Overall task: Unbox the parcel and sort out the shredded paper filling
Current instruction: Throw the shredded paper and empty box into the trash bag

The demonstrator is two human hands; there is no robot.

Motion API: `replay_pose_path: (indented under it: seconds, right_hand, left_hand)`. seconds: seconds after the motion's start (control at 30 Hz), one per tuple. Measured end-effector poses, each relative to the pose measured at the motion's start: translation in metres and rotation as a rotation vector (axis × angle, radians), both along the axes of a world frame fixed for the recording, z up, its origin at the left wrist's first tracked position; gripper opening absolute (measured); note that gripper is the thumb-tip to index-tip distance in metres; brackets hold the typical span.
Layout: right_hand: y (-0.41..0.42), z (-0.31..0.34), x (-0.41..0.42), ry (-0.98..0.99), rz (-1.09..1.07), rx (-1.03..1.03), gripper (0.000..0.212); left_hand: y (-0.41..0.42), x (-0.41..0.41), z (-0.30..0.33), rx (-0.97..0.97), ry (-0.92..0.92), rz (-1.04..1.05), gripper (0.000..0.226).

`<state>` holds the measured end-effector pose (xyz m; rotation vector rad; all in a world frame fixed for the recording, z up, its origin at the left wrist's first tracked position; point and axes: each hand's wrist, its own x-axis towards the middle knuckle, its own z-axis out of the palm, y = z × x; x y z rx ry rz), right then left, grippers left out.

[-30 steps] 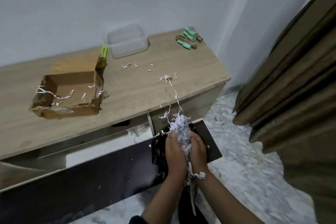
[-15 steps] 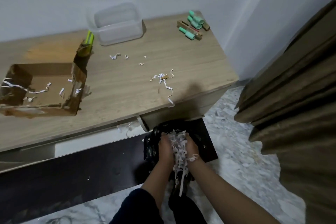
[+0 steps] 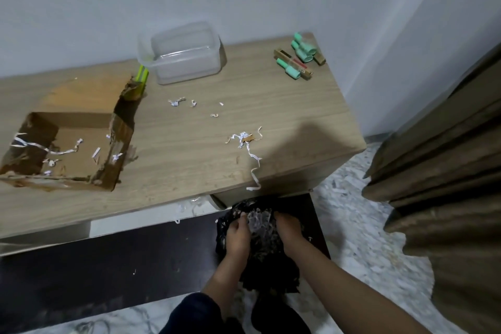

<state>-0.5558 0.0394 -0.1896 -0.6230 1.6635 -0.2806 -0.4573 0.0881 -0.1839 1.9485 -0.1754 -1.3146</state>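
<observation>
An opened brown cardboard box (image 3: 67, 127) sits at the left of the wooden table (image 3: 189, 149), with a few white paper shreds left inside. Loose shredded paper (image 3: 245, 141) lies scattered on the tabletop and hangs over its front edge. Below the table's front edge, my left hand (image 3: 237, 233) and my right hand (image 3: 288, 228) press a white bundle of shredded paper (image 3: 259, 221) down into a black plastic bag (image 3: 268, 263). Both hands' fingers curl around the bundle, one on each side. The bag's lower part hangs down toward the floor.
A clear plastic container (image 3: 187, 54) stands at the back of the table, with a green-yellow object (image 3: 142, 76) beside the box. Green-capped items on wooden pieces (image 3: 299, 55) lie at the back right. A brown curtain (image 3: 447, 184) hangs on the right over marble floor (image 3: 352, 225).
Both hands have sunk lower with the paper bundle, from above the bag's mouth down into the black bag. The trailing strands are now mostly inside it.
</observation>
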Motion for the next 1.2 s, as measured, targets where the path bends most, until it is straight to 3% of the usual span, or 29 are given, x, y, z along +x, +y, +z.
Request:
replay_pose_path:
  seconds: [0.1, 0.23, 0.33, 0.4, 0.5, 0.6, 0.67, 0.87, 1.03, 1.13, 1.2]
  right_hand:
    - [0.002, 0.025, 0.005, 0.131, 0.013, -0.309, 0.022]
    - [0.012, 0.079, 0.008, 0.229, 0.066, -1.101, 0.016]
    - [0.006, 0.113, 0.02, 0.248, 0.13, -1.43, 0.015]
    - [-0.01, 0.123, 0.033, 0.303, 0.167, -1.455, 0.023]
    - [-0.04, 0.119, 0.053, 0.447, 0.354, -1.251, 0.064]
    - [-0.062, 0.114, 0.073, 0.547, 0.494, -0.957, 0.106]
    - [-0.071, 0.112, 0.087, 0.614, 0.54, -0.899, 0.114]
    - [-0.101, 0.11, 0.131, 0.692, 0.601, -0.925, 0.114]
    - [-0.142, 0.11, 0.173, 0.603, 0.716, -1.057, 0.104]
    - [-0.164, 0.11, 0.193, 0.517, 0.816, -1.143, 0.092]
    - [-0.174, 0.11, 0.204, 0.44, 0.949, -1.194, 0.072]
  left_hand:
    - [0.006, 0.001, 0.022, -0.126, -0.19, -0.073, 0.033]
    - [0.017, 0.017, 0.076, -0.404, -0.473, -0.111, 0.016]
    - [0.011, 0.047, 0.111, -0.609, -0.621, -0.15, 0.022]
    - [-0.004, 0.076, 0.119, -0.692, -0.734, -0.256, 0.024]
    - [-0.032, 0.125, 0.125, -0.693, -0.903, -0.441, 0.042]
    - [-0.063, 0.166, 0.118, -0.45, -1.109, -0.651, 0.059]
    - [-0.075, 0.182, 0.11, -0.272, -1.172, -0.76, 0.063]
    - [-0.081, 0.187, 0.103, -0.202, -1.158, -0.735, 0.071]
    - [-0.084, 0.189, 0.099, -0.186, -1.174, -0.683, 0.076]
    - [-0.085, 0.188, 0.098, -0.193, -1.192, -0.651, 0.078]
    - [-0.086, 0.188, 0.098, -0.192, -1.196, -0.649, 0.079]
